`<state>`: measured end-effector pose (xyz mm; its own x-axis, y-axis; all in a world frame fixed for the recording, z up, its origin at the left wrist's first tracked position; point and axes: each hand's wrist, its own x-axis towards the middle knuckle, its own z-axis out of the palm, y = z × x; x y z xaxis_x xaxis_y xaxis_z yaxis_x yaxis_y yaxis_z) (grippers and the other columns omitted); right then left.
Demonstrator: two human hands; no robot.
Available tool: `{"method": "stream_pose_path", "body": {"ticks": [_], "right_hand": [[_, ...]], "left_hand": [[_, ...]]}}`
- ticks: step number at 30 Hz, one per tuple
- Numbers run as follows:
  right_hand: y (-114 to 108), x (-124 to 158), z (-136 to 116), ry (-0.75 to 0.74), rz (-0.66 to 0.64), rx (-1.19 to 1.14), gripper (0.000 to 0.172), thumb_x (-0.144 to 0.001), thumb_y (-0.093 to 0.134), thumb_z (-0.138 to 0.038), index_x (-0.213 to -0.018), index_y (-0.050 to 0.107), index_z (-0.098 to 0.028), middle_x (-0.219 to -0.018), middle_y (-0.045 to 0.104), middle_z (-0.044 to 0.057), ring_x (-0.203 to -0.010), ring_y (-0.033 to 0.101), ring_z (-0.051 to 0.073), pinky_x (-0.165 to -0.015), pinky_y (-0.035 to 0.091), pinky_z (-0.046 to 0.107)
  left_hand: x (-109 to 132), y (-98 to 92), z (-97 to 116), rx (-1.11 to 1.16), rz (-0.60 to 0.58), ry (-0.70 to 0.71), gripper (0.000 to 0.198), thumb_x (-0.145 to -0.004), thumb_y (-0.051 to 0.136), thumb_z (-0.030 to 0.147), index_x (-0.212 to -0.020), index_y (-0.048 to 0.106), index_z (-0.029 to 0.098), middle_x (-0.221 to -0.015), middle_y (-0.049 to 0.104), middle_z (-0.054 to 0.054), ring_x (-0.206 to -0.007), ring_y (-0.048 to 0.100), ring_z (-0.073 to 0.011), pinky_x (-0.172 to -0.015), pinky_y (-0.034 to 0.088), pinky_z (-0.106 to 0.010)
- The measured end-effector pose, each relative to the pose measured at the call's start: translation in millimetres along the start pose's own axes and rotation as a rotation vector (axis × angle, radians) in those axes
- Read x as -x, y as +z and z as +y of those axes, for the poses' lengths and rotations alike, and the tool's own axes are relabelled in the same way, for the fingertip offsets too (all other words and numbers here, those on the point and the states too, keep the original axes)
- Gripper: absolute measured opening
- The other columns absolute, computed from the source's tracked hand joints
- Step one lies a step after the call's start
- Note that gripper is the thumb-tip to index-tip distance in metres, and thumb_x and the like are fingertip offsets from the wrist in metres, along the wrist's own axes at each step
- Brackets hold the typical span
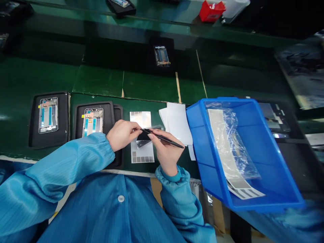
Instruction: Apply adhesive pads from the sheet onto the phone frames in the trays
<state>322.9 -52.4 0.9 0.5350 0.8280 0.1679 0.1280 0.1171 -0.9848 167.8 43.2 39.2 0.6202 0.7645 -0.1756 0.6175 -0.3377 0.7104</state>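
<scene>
We lose the lower end of the silver-rimmed phone frame (93,122) behind the shiny blue left sleeve (73,157), which itself runs off the left edge. The left hand (121,135) hides part of the rear black plastic tray (118,113). Whatever sits at the tip of the slim black tool (168,139) is too small for us to tell. The top edge crops the white cylinder (234,8). Far right, we see a blurred greyish patch (303,71), possibly clear plastic.

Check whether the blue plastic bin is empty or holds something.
Not empty: inside the blue plastic bin lie pale sheet strips and crumpled clear plastic.
</scene>
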Motion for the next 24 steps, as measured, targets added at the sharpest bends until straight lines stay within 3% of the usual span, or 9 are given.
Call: {"method": "stream_pose_path", "body": {"ticks": [11,17,20,24], "right_hand": [[0.0,0.5,-1.8,0.043,-0.032,0.019,0.015,-0.073,0.086,-0.026,-0.087,0.080,-0.024,-0.089,0.081,0.003,-0.084,0.078,0.024,-0.081,0.066,0.041],[5.4,1.5,-3.5,0.060,0.045,0.003,0.014,-0.072,0.087,-0.028,-0.082,0.078,-0.023,-0.084,0.080,0.004,-0.081,0.077,0.024,-0.079,0.065,0.041],[7.4,-1.6,-3.5,0.102,0.055,-0.036,0.016,-0.072,0.087,-0.029,-0.082,0.078,-0.022,-0.084,0.080,0.004,-0.078,0.077,0.023,-0.076,0.065,0.039],[11.3,-12.0,-6.5,0.190,-0.072,-0.084,0.018,-0.072,0.088,-0.030,-0.084,0.077,-0.021,-0.076,0.077,0.002,-0.067,0.073,0.018,-0.066,0.062,0.032]], "left_hand": [[4.9,-0.8,-0.4,-0.023,0.022,0.048,0.016,-0.090,0.061,0.022,-0.090,0.076,0.019,-0.075,0.075,0.000,-0.068,0.066,-0.0138,-0.066,0.045,-0.025],[1.7,2.7,-4.8,-0.084,0.026,0.042,0.016,-0.092,0.059,0.024,-0.091,0.075,0.021,-0.074,0.074,0.001,-0.069,0.068,-0.0157,-0.068,0.046,-0.027],[1.0,5.5,-4.7,-0.224,0.019,0.012,0.017,-0.093,0.060,0.027,-0.097,0.074,0.019,-0.086,0.075,-0.004,-0.080,0.070,-0.0201,-0.074,0.049,-0.031],[22.1,-7.4,-8.4,-0.465,0.110,0.070,0.033,-0.089,0.067,0.030,-0.117,0.065,0.012,-0.116,0.069,-0.014,-0.106,0.065,-0.0287,-0.089,0.051,-0.039]]}}
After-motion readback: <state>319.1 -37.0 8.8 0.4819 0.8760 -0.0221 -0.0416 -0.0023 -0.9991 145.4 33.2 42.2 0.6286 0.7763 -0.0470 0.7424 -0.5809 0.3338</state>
